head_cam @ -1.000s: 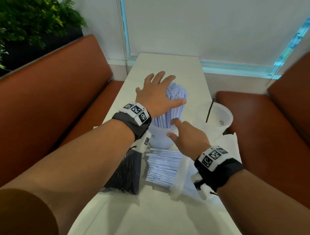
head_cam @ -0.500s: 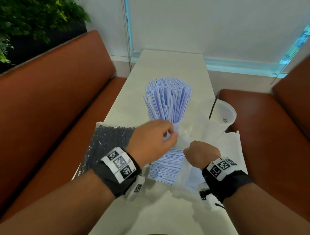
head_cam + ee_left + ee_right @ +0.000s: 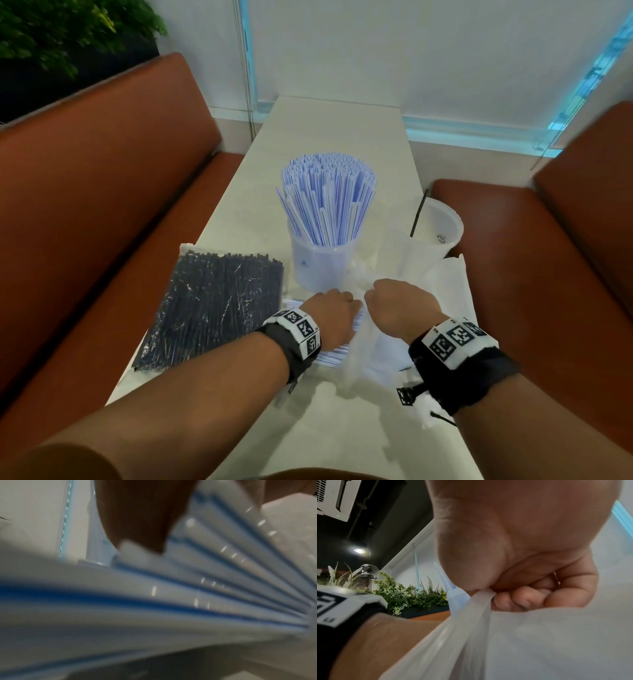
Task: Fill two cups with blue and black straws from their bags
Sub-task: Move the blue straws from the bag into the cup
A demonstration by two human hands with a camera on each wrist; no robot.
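Observation:
A clear cup [image 3: 322,270] in the middle of the table holds a dense bunch of blue-striped straws [image 3: 327,198]. A second clear cup [image 3: 442,236] to its right holds one black straw [image 3: 419,214]. More blue straws [image 3: 334,354] lie in a clear plastic bag [image 3: 380,353] in front of the cups. My left hand [image 3: 342,301] is curled over these straws and grips them; the left wrist view shows the blurred straws [image 3: 171,595] under my fingers [image 3: 140,520]. My right hand [image 3: 380,294] pinches the bag's film [image 3: 481,601]. The sealed bag of black straws [image 3: 215,305] lies to the left.
The narrow white table [image 3: 335,130] runs away from me between two brown bench seats [image 3: 102,205] [image 3: 548,257]. White plastic wrapping [image 3: 448,284] is spread under the right cup. Plants [image 3: 68,31] stand behind the left bench.
My left hand left the top of the straws in the cup and came down onto the bagged blue straws. My right hand moved from the cup to the bag and pinched its film.

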